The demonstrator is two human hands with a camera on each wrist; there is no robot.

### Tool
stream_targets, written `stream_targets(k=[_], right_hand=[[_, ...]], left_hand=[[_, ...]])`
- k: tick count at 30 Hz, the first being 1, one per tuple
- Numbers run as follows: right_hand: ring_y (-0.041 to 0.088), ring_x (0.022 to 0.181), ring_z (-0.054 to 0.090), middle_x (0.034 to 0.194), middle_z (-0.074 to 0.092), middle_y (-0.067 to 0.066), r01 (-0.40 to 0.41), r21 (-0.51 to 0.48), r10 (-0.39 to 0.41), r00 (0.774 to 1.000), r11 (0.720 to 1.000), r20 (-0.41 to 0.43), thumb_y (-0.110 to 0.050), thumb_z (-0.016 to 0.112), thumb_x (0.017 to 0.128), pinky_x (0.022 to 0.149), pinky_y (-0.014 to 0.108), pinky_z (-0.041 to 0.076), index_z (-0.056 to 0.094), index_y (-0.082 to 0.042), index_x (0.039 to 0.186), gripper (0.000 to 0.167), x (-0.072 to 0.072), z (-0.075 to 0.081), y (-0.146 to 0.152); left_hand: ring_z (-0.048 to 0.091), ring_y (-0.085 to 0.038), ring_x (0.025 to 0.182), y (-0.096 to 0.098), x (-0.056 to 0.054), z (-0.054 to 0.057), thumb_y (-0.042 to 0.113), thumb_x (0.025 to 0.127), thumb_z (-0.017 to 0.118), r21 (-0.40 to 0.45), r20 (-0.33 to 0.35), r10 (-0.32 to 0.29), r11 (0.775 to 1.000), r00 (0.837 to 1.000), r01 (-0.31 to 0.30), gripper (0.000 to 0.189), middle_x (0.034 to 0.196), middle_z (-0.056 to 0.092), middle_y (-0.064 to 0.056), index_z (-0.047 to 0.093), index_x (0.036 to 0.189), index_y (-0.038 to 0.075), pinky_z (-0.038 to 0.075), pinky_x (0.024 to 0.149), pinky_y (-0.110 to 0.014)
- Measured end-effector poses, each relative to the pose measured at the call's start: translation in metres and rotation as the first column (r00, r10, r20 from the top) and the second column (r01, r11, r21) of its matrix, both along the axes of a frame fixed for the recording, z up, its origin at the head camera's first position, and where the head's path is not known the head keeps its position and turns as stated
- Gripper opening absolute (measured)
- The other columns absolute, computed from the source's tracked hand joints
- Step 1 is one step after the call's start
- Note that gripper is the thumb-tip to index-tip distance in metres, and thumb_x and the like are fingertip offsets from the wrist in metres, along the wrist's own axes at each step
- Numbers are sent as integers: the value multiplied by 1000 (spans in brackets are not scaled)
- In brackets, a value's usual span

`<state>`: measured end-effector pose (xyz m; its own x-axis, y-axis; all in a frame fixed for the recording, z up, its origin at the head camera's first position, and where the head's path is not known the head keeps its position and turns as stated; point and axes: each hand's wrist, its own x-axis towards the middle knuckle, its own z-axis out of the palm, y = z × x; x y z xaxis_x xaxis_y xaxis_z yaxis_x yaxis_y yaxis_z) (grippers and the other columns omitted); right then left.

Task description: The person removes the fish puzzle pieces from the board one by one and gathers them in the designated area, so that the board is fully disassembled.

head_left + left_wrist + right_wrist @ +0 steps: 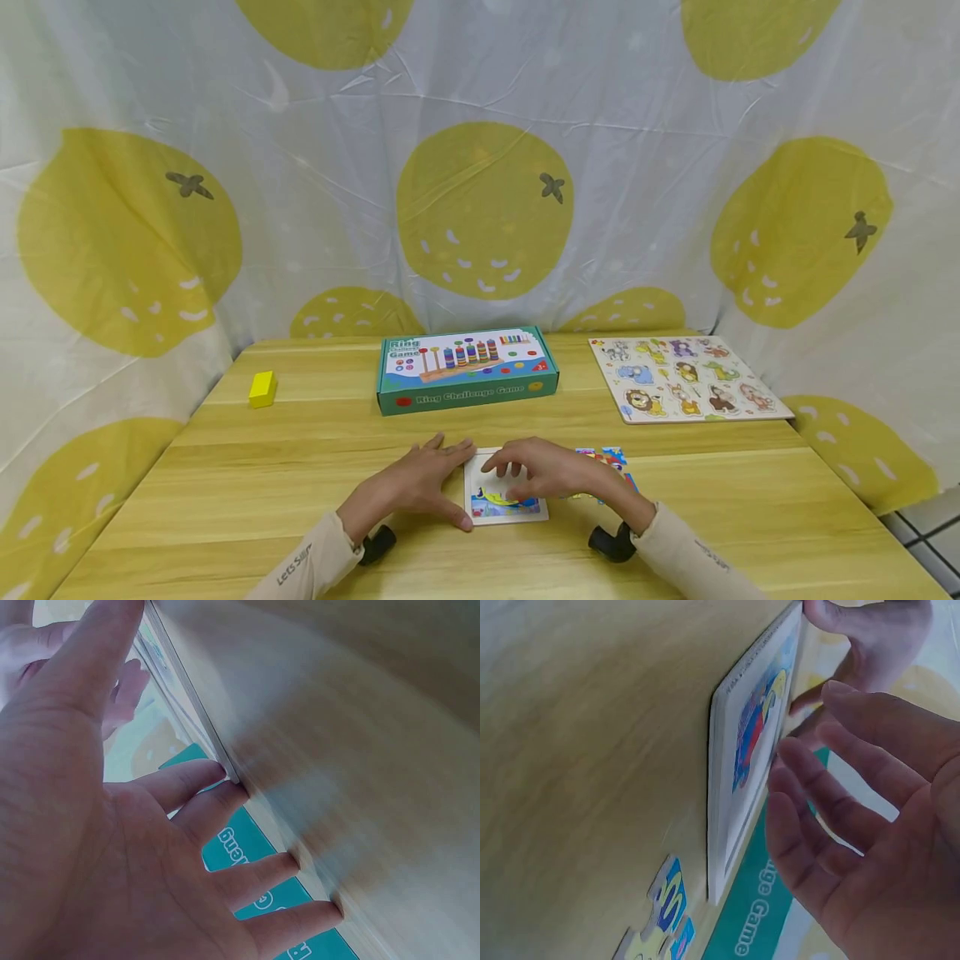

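Note:
A small white-framed jigsaw tray (517,520) lies flat on the table, with colourful picture pieces fitted along its lower part. My left hand (420,479) rests beside it, thumb and forefinger touching its left edge; the left wrist view shows the fingers (259,881) spread and fairly straight on the tabletop. Over the tray hovers my right hand (551,467), its fingers loosely bent. Nothing sits between those fingers in the right wrist view, where the tray's rim (718,825) shows below them. Loose jigsaw pieces (615,457) lie right of the tray, partly hidden by my right forearm.
Behind the tray stands a green Ring Challenge Game box (468,396). An animal puzzle board (701,375) lies at the back right, a yellow block (262,389) at the back left. A lemon-print curtain (630,208) hangs behind the wooden table (225,492).

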<state>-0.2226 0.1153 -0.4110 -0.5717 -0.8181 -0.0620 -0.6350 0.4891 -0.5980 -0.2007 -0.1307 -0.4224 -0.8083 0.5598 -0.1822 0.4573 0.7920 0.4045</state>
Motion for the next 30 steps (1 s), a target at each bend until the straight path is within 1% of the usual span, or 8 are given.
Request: stream_targets(k=[3, 8, 13, 20, 26, 30], right_hand=[[2, 85, 55, 99, 61, -7, -14, 19, 14, 1000, 1000, -1, -9, 68, 88, 78, 19, 49, 63, -13, 123, 36, 0, -2, -4], [0, 77, 54, 94, 60, -6, -45, 35, 44, 998, 998, 46, -6, 68, 88, 72, 16, 49, 63, -9, 123, 36, 1, -5, -11], [-1, 72, 49, 89, 57, -9, -66, 57, 65, 998, 996, 23, -7, 69, 87, 68, 15, 46, 63, -10, 122, 36, 1, -8, -15], [-1, 69, 47, 86, 57, -3, -40, 26, 39, 998, 999, 41, -4, 70, 86, 65, 15, 45, 65, -8, 112, 26, 1, -10, -17], [-1, 68, 47, 85, 58, -2, -46, 12, 45, 999, 999, 27, -5, 70, 86, 63, 14, 45, 65, -9, 109, 23, 0, -12, -17], [-1, 67, 47, 84, 57, -4, -41, 8, 40, 998, 999, 44, -5, 70, 86, 63, 14, 45, 64, -11, 108, 23, 0, -13, -17]], left_hand=[[17, -45, 143, 0, 0, 1, 67, 67, 73, 0, 2, -1, 1000, 1000, 1, 104, 155, 32, -3, 35, 150, 16, 19, 107, -69], [16, -45, 143, 0, 0, 1, 65, 68, 73, 9, 4, -8, 1000, 1000, 8, 103, 156, 31, -3, 35, 150, 14, 19, 107, -69], [16, -45, 143, -1, 0, 1, 64, 69, 73, 12, 1, -11, 1000, 1000, 11, 103, 155, 31, -4, 35, 150, 14, 19, 108, -69], [17, -46, 142, -1, 0, 1, 64, 69, 74, 10, -5, -18, 1000, 1000, 18, 103, 155, 32, -5, 35, 149, 13, 19, 107, -69], [16, -46, 142, -1, 0, 0, 64, 68, 73, 9, -3, -16, 1000, 1000, 16, 103, 155, 31, -4, 35, 150, 13, 18, 107, -69], [16, -46, 142, -1, 0, 0, 64, 68, 74, 10, -2, -15, 1000, 1000, 15, 103, 155, 31, -4, 35, 150, 13, 18, 107, -69]])
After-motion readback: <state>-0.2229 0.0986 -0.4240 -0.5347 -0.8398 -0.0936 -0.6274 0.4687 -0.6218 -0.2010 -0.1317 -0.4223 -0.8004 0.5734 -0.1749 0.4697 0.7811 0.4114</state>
